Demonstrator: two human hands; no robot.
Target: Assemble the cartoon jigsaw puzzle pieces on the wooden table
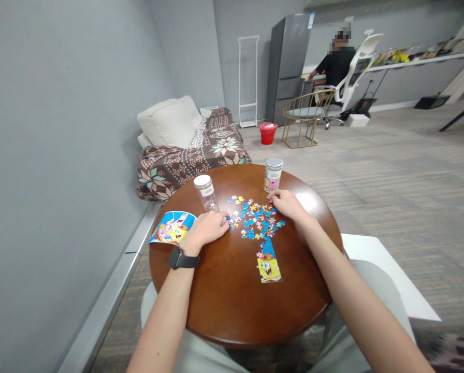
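Loose jigsaw puzzle pieces (pixel 257 220), mostly blue, pink and yellow, lie in a heap mid-table. Below them is a joined strip of puzzle (pixel 269 263) with a yellow cartoon face and a blue top. My left hand (pixel 209 227), a black watch on its wrist, rests at the heap's left edge. Its fingers are drawn together; whatever they may hold is hidden. At the upper right edge, my right hand (pixel 288 204) has its fingers curled down by the pieces, and I cannot make out what is in them. A printed picture sheet (pixel 173 227) curls up left of my left hand.
A clear jar (pixel 207 194) with a white lid stands behind my left hand. A labelled jar (pixel 273 175) with a silvery lid stands beyond my right. Both are on the round brown table (pixel 232 305). A sofa (pixel 193 155) and a seated person (pixel 336 65) are farther off.
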